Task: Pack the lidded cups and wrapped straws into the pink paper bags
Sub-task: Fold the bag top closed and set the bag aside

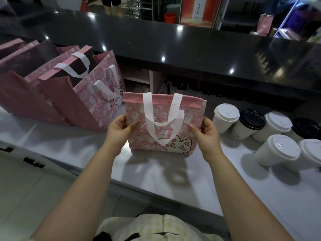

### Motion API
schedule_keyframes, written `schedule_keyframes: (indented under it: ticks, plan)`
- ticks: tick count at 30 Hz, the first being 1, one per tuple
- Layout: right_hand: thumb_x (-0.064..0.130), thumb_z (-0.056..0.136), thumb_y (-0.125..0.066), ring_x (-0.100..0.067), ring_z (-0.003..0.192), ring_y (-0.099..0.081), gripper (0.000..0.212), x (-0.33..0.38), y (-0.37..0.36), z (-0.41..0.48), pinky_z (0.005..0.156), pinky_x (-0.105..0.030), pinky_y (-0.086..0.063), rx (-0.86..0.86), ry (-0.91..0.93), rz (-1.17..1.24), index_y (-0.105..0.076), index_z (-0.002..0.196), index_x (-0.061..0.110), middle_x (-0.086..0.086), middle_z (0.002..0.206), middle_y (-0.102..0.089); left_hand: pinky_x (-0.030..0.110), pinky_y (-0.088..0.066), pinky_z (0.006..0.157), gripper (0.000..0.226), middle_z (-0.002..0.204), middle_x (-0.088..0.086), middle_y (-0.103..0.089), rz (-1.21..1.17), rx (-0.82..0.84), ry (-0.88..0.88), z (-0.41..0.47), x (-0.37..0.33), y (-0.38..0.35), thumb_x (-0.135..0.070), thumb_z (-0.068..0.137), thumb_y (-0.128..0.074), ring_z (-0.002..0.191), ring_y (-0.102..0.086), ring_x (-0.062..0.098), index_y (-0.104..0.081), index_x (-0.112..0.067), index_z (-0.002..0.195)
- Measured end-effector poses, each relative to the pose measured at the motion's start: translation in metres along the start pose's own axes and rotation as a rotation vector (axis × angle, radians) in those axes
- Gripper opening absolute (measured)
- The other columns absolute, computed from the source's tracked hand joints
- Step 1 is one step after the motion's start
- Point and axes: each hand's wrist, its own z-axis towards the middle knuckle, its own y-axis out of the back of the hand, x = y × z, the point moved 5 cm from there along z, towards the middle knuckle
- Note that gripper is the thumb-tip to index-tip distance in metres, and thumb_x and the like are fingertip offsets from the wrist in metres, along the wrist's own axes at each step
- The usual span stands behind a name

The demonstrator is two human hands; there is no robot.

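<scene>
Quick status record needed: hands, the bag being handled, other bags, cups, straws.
left hand: grips the bag's left edge
right hand: grips the bag's right edge
held bag: pink, flat, unopened, upright on the white counter
other bags: standing open, to the left
cups: six lidded, four white lids, two black, to the right
straws: none visible

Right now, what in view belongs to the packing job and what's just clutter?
Job:
- flat bag, gripped by left hand and right hand
- open bags
- white-lid cups
- black-lid cups

Clutter:
- black counter
- red bucket

Straws: none visible.
</scene>
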Motion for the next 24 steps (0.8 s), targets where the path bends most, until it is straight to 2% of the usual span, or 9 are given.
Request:
schedule_keyframes:
  ticks: [4,7,12,16,19,21,24]
  plan:
    - [0.011,0.078,-0.077,-0.009,0.088,-0.067,0.023,-0.020,0.018,-0.011,0.075,-0.026,-0.057,-0.093,-0.012,-0.097,-0.067,0.097,0.019,0.007,0.092,-0.073,0.020,-0.057,0.077,0.029,0.092,-0.008,-0.076,0.050,-0.002,0.036,-0.006,0.015,0.015,0.002,0.085,-0.067,0.090,-0.071,0.007,-0.067,-0.017,0.106]
    - [0.007,0.082,-0.073,-0.002,0.081,-0.067,0.019,-0.033,0.014,-0.018,0.067,-0.018,-0.055,-0.066,-0.024,-0.073,-0.068,0.093,0.022,0.009,0.085,-0.073,0.019,-0.056,0.077,0.030,0.093,-0.009,-0.075,0.078,0.008,0.039,-0.012,0.024,0.016,0.006,0.084,-0.067,0.091,-0.070,0.007,-0.067,-0.017,0.104]
    - [-0.003,0.082,-0.070,-0.013,0.095,-0.069,0.030,-0.041,0.013,-0.014,0.079,-0.025,-0.056,-0.011,-0.060,-0.054,-0.064,0.106,0.014,-0.002,0.102,-0.072,0.024,-0.058,0.079,0.031,0.098,-0.005,-0.074,0.051,0.011,0.074,-0.011,0.028,0.019,0.006,0.084,-0.067,0.093,-0.070,0.010,-0.065,-0.015,0.107]
    - [0.004,0.083,-0.072,-0.006,0.100,-0.065,0.044,-0.054,0.018,-0.021,0.086,-0.031,-0.056,-0.039,-0.122,-0.124,-0.058,0.124,0.010,-0.003,0.112,-0.068,0.026,-0.057,0.084,0.036,0.097,-0.007,-0.075,0.078,0.035,0.092,-0.016,0.035,0.023,0.008,0.084,-0.065,0.093,-0.070,0.008,-0.065,-0.019,0.108]
    - [0.005,0.083,-0.072,-0.004,0.099,-0.065,0.046,-0.051,0.010,-0.018,0.080,-0.023,-0.056,0.021,-0.120,-0.107,-0.056,0.125,0.017,-0.003,0.115,-0.065,0.035,-0.055,0.087,0.036,0.102,-0.006,-0.074,0.092,0.095,0.088,-0.014,0.033,0.022,0.002,0.085,-0.066,0.101,-0.068,0.016,-0.065,-0.027,0.107]
    - [0.006,0.085,-0.071,-0.006,0.095,-0.067,0.048,-0.047,0.004,-0.015,0.077,-0.024,-0.056,0.069,-0.131,-0.107,-0.055,0.128,0.018,-0.004,0.113,-0.065,0.039,-0.054,0.087,0.039,0.106,-0.005,-0.072,0.090,0.081,0.094,-0.011,0.030,0.021,-0.003,0.084,-0.069,0.106,-0.066,0.018,-0.063,-0.032,0.109]
    - [0.007,0.086,-0.069,-0.006,0.095,-0.066,0.051,-0.048,-0.001,-0.013,0.080,-0.025,-0.057,0.096,-0.151,-0.128,-0.052,0.133,0.018,-0.004,0.113,-0.064,0.033,-0.056,0.084,0.049,0.110,-0.008,-0.070,0.094,0.063,0.091,-0.007,0.027,0.018,-0.003,0.083,-0.071,0.105,-0.066,0.010,-0.055,-0.034,0.118]
